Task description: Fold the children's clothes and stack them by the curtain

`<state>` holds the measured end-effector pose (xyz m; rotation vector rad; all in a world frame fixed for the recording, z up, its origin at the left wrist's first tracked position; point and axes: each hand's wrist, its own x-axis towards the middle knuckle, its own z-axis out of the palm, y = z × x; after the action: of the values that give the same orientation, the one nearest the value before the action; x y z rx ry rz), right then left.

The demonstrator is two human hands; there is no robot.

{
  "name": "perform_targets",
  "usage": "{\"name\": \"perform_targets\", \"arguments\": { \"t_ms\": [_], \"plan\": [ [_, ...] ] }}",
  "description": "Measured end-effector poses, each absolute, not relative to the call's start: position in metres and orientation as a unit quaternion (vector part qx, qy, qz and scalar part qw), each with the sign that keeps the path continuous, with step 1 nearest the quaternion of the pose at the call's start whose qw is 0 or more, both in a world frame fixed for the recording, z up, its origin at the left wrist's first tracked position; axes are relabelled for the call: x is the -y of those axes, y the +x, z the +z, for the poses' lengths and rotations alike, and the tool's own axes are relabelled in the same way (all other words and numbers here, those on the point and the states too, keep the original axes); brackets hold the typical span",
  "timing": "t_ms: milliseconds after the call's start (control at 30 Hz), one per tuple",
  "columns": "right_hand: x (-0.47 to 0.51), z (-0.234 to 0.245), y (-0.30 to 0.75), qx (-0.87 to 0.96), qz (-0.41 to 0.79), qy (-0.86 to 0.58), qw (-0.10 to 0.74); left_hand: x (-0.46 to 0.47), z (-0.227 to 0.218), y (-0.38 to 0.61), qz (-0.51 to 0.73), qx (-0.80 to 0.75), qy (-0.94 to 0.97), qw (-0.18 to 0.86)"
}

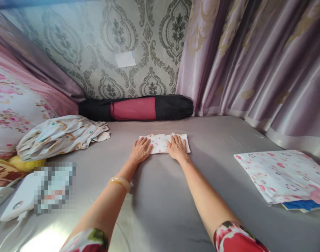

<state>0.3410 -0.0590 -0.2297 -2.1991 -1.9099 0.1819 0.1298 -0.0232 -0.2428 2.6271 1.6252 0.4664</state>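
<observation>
A small folded white cloth [159, 144] with a scattered print lies flat on the grey bed sheet [160, 196]. My left hand [141, 149] rests on the cloth's left end, palm down, with its fingers stretched out. On the right end lies my right hand [177, 146], also palm down, fingers extended and slightly apart. Both hands press on the cloth without gripping it. The parts of the cloth under the palms are hidden. A pale bangle [121, 182] circles my left forearm.
Against the patterned wall lies a long black and red bag [133, 108]. Left are a crumpled printed cloth [62, 134], a white device [25, 192] with a cable, and a blurred-out item [56, 187]. At right sits a folded floral cloth [283, 175] below the purple curtain [249, 63].
</observation>
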Motion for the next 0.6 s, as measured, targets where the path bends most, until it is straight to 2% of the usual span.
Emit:
{"name": "perform_targets", "arguments": {
  "t_ms": [200, 600],
  "plan": [
    [0.064, -0.218, 0.330, 0.679, 0.053, -0.720, 0.130, 0.025, -0.241, 0.131, 0.169, -0.526, 0.834, -0.005],
    [0.063, -0.228, 0.323, 0.688, 0.078, -0.713, 0.113, 0.025, -0.242, 0.130, 0.168, -0.528, 0.833, 0.001]
  ]
}}
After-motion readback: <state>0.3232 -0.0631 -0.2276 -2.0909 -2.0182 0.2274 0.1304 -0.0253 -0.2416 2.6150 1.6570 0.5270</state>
